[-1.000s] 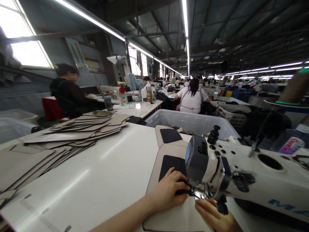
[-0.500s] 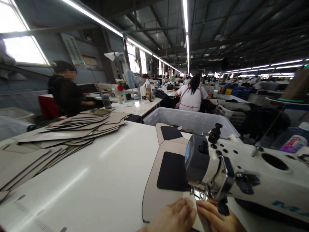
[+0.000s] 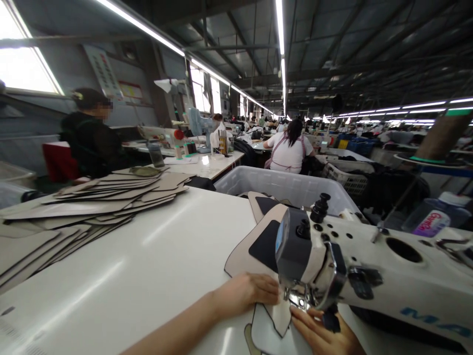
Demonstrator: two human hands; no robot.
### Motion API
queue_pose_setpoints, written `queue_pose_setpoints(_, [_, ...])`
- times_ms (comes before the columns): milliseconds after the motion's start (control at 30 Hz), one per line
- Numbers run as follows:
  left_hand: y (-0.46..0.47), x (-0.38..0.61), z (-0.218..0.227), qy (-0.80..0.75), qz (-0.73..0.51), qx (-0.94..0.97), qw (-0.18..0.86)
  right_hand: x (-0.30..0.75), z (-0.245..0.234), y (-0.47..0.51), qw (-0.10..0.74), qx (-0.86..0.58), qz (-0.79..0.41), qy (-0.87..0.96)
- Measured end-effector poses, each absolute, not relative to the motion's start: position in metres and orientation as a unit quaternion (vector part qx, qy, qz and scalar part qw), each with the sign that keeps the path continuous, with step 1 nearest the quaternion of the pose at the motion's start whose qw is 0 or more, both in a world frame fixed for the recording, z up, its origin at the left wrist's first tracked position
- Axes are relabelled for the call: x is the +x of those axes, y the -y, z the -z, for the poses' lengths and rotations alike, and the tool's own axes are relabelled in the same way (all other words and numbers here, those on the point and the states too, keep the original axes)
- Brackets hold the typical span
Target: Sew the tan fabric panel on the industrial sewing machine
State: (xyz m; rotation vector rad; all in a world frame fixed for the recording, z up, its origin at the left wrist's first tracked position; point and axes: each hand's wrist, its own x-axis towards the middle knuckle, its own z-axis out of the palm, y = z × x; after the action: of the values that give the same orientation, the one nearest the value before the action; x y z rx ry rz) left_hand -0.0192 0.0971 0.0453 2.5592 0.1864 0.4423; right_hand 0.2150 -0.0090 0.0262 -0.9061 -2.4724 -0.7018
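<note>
A beige fabric panel (image 3: 236,255) with dark edging and a black patch (image 3: 265,248) passes under the head of a sewing machine (image 3: 303,251). My left hand (image 3: 253,291) lies flat on the panel, left of the presser foot (image 3: 296,299), with its fingers stretched out. On the other side of the foot, my right hand (image 3: 321,328) rests with extended fingers at the work's edge; the machine hides part of it. The panel's near end comes to a pointed tip (image 3: 283,323). Below it lies a pale, dark-edged piece (image 3: 264,335).
Stacked beige panels (image 3: 111,202) cover the table's left side. Behind the machine stands a grey plastic bin (image 3: 284,182). A thread cone (image 3: 438,135) and a labelled bottle (image 3: 436,217) are at right. Two co-workers (image 3: 92,133) (image 3: 290,148) sit at other stations.
My left hand has moved forward and its forearm now shows. The panel has turned and shifted away from me, uncovering its pointed end and the pale piece. My right hand stays beside the foot.
</note>
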Motion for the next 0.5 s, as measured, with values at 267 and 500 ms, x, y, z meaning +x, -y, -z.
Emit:
queue_pose_setpoints(267, [-0.102,-0.017,-0.044,-0.092,-0.176,0.947,0.251,0.215,-0.037,0.008,0.186,-0.321,0.279,0.886])
queue_pose_setpoints(500, [-0.079,-0.018,-0.032,-0.201,-0.152,0.951,0.179,0.212,0.004,0.006,0.325,-0.367,0.271,0.828])
